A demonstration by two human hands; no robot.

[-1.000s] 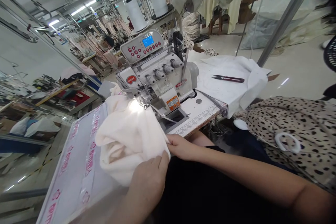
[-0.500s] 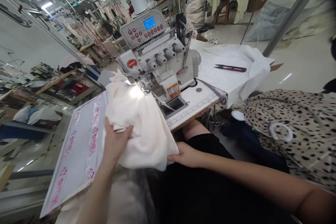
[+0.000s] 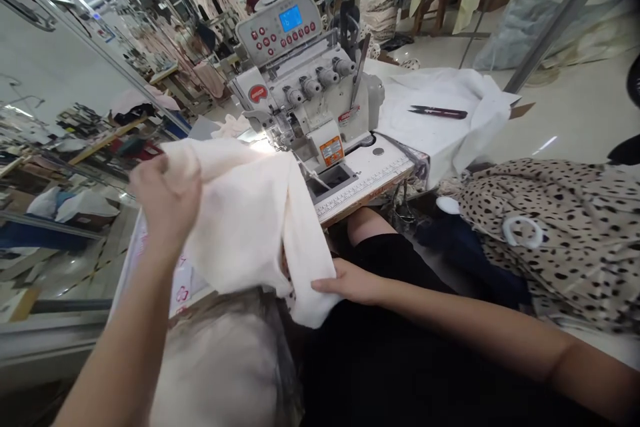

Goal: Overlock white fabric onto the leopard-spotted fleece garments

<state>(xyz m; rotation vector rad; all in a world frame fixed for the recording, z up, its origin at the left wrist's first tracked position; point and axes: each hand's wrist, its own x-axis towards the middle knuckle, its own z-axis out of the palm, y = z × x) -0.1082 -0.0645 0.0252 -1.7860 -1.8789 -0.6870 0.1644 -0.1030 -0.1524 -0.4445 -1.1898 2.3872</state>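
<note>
Left hand (image 3: 167, 197), blurred, and right hand (image 3: 353, 280), partly hidden, both grasp cream cloth (image 3: 240, 220).

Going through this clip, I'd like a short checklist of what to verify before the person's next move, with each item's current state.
1. Left hand holding the cream cloth: ok, at its raised left part.
2. Right hand holding the cloth: ok, at its lower right end.
3. Cloth lying flat: not ok, folded and partly lifted.
4. Both hands away from the sewing machine's lit stitching area: ok.
5. Needle position in the cloth: cannot tell, glare.
6. Thread snips away from both hands: ok.
</note>
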